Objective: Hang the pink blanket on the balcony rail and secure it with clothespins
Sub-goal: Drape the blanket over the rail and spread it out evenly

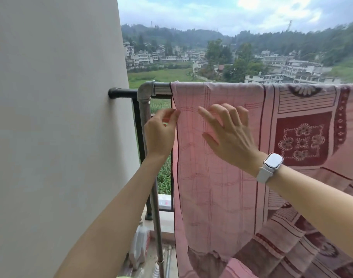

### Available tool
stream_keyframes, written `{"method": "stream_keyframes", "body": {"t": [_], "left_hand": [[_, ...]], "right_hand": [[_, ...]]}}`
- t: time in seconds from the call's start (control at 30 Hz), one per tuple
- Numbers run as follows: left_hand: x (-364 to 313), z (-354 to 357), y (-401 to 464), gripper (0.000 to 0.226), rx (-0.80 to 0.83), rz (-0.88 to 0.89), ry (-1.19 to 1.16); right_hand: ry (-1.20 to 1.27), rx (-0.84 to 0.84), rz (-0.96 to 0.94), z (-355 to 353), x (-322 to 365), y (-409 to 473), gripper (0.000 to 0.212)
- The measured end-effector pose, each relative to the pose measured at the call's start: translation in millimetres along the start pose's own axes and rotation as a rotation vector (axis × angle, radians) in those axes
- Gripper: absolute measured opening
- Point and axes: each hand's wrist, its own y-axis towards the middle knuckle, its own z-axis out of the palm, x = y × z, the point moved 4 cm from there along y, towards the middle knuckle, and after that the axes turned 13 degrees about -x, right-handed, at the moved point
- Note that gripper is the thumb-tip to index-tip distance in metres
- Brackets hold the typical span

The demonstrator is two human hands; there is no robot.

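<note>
Thin checked pink blanket (221, 157) draped over round metal balcony rail (161, 85). Left hand (160, 133) pinches its left hem; right hand (229, 135) lies spread, fingers apart, flat on the cloth.

Soft overcast daylight from open sky ahead; no hard shadows; wide-angle bending at edges; slight overall softness.
</note>
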Motion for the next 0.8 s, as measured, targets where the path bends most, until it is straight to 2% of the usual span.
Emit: {"method": "stream_keyframes", "body": {"t": [0.17, 0.33, 0.47, 0.6, 0.73, 0.8], "left_hand": [[11, -6, -19, 0.015, -0.073, 0.014, 0.031], [62, -16, -59, 0.005, 0.011, 0.116, 0.268], [91, -27, -80, 0.008, 0.073, -0.03, 0.314], [84, -38, -78, 0.009, 0.074, -0.138, 0.124], [63, -28, -73, 0.01, 0.167, -0.311, -0.134], [59, -23, -78, 0.009, 0.171, -0.311, -0.133]], "right_hand": [[-0.054, -0.013, 0.003, 4, -4, 17, 0.065], [-0.088, -0.033, 0.126, 5, -22, 24, 0.058], [-0.041, 0.008, 0.106, 10, -10, -2, 0.053], [-0.058, 0.084, -0.035, 10, 8, -36, 0.053], [-0.15, 0.224, -0.085, 12, -2, -57, 0.067], [-0.175, 0.248, -0.085, 14, -4, -62, 0.071]]}}
